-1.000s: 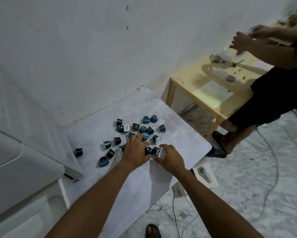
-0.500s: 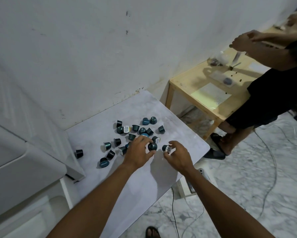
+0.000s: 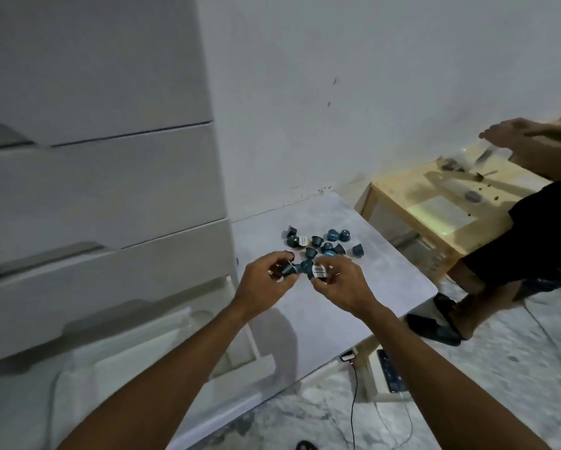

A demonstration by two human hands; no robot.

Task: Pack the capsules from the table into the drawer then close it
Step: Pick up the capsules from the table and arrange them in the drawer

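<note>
Several dark teal capsules [image 3: 324,243] lie scattered on the white table [image 3: 370,271]. My left hand [image 3: 266,282] is raised above the table's near part, fingers closed on a teal capsule [image 3: 288,269]. My right hand [image 3: 339,284] is beside it, pinching a capsule with a white printed lid [image 3: 318,271]. The two hands almost touch. A white drawer unit [image 3: 103,196] stands at the left; its bottom drawer [image 3: 116,358] is pulled out below my left forearm, and its inside is mostly hidden.
A wooden table [image 3: 435,203] stands to the right, where another person sits with a hand [image 3: 513,138] over it and feet in black sandals [image 3: 435,326] on the marble floor. A black cable [image 3: 354,404] and a small device [image 3: 389,371] lie under the white table.
Both hands have lifted off the table, each with a capsule, and come together. My view has swung left, so the drawer unit fills the left side.
</note>
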